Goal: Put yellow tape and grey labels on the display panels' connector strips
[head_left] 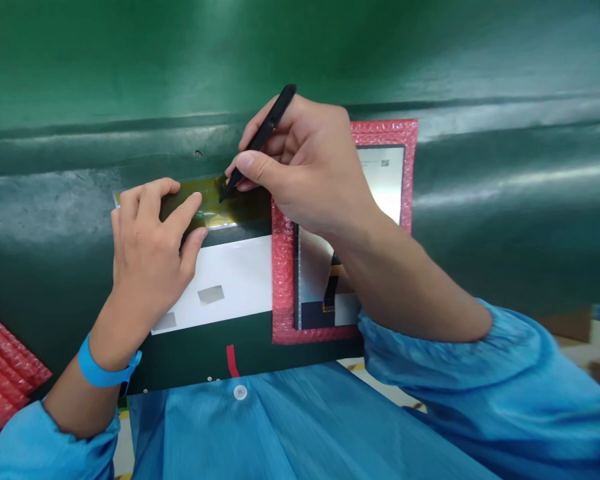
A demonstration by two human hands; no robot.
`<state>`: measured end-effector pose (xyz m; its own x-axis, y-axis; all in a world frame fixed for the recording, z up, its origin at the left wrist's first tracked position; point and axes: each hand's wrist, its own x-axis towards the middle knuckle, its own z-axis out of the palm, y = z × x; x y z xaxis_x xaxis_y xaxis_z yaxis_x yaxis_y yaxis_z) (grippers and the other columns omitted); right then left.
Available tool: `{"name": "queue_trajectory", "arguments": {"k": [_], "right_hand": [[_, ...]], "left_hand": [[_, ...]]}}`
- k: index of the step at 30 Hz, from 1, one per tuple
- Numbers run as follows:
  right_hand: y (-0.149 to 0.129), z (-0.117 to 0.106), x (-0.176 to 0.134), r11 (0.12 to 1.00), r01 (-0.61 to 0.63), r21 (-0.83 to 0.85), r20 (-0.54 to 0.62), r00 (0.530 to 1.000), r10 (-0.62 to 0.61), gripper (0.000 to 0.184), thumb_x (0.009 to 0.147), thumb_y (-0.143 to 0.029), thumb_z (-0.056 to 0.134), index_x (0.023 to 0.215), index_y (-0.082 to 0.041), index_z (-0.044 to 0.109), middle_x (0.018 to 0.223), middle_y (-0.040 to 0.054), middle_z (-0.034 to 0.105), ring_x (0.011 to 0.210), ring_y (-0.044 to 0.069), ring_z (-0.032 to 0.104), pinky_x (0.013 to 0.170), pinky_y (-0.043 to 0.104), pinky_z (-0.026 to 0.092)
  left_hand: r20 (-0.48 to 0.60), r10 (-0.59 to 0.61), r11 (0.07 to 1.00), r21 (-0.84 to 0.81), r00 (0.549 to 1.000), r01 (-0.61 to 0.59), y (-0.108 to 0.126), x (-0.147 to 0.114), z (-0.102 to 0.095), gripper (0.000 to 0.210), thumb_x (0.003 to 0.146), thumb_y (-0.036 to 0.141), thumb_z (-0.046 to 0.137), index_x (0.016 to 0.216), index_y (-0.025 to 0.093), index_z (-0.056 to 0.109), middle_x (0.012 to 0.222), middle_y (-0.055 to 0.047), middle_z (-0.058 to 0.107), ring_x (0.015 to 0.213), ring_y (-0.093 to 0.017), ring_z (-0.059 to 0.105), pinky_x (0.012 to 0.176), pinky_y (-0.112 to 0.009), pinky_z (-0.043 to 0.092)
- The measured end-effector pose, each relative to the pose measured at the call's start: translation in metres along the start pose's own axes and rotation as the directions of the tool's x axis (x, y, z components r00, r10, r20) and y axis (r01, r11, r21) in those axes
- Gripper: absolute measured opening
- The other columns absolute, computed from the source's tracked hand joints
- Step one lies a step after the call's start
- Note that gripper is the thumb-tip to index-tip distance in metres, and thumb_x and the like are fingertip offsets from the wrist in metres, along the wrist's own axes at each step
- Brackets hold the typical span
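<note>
My left hand (153, 243) lies with fingers spread over the left part of an amber, see-through film strip (207, 193), pressing on the mat. Its thumb reaches the edge of a white backing sheet (245, 267) with grey rectangles on it. My right hand (310, 160) is closed round black tweezers (265, 133), their tip pointing down at the amber strip. Under my right wrist lies a flat display panel (385, 177), with a dark flex cable (331, 290) near its lower edge. Part of the panel is hidden by my right hand and forearm.
The panel rests on a pink bubble-wrap pad (283, 293). More pink bubble wrap (5, 373) is piled at the left edge. A green mat (505, 220) covers the table. A small red strip (231, 360) lies at the front edge.
</note>
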<state>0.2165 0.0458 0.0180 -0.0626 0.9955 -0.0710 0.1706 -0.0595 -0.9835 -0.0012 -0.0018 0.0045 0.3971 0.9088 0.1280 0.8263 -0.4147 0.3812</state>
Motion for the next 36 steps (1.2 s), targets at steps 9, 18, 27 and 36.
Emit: {"name": "queue_trajectory", "arguments": {"k": [9, 18, 27, 36], "right_hand": [[0.003, -0.004, 0.003, 0.999, 0.038, -0.034, 0.045, 0.998, -0.036, 0.031, 0.084, -0.034, 0.093, 0.084, -0.027, 0.063, 0.079, 0.0000, 0.073, 0.073, 0.021, 0.073, 0.065, 0.033, 0.065], [0.008, -0.006, 0.009, 0.998, 0.033, -0.053, 0.078, 0.997, -0.029, 0.025, 0.086, -0.029, 0.089, 0.083, -0.027, 0.065, 0.076, -0.0017, 0.074, 0.067, 0.018, 0.071, 0.063, 0.030, 0.065], [0.014, -0.001, 0.006, 0.997, 0.077, -0.005, 0.014, 0.997, -0.077, 0.024, 0.088, -0.029, 0.087, 0.080, -0.027, 0.064, 0.077, -0.0011, 0.076, 0.066, 0.018, 0.071, 0.061, 0.030, 0.064], [0.018, -0.004, 0.000, 0.990, 0.051, 0.129, 0.025, 0.998, -0.055, 0.028, 0.089, -0.039, 0.089, 0.085, -0.025, 0.064, 0.079, -0.0002, 0.075, 0.063, 0.015, 0.069, 0.059, 0.025, 0.061]], "left_hand": [[-0.028, 0.031, 0.999, 0.018, 0.999, -0.030, -0.001, 0.000, 0.002, 0.037, 0.101, 0.032, 0.063, 0.137, 0.028, 0.070, 0.145, -0.013, 0.062, 0.130, -0.038, 0.053, 0.097, -0.055, 0.048], [-0.062, 0.034, 0.999, 0.002, 0.997, -0.034, -0.002, 0.000, 0.004, 0.036, 0.099, 0.033, 0.066, 0.134, 0.032, 0.071, 0.143, -0.011, 0.063, 0.129, -0.037, 0.055, 0.096, -0.054, 0.049], [-0.062, 0.033, 0.999, -0.009, 0.998, -0.034, -0.004, 0.002, 0.004, 0.037, 0.097, 0.033, 0.069, 0.133, 0.025, 0.073, 0.139, -0.014, 0.063, 0.127, -0.037, 0.055, 0.099, -0.055, 0.048], [-0.061, 0.032, 0.999, -0.028, 0.998, -0.034, -0.008, 0.004, 0.006, 0.038, 0.096, 0.034, 0.070, 0.133, 0.025, 0.074, 0.137, -0.014, 0.063, 0.126, -0.037, 0.055, 0.103, -0.056, 0.047]]}}
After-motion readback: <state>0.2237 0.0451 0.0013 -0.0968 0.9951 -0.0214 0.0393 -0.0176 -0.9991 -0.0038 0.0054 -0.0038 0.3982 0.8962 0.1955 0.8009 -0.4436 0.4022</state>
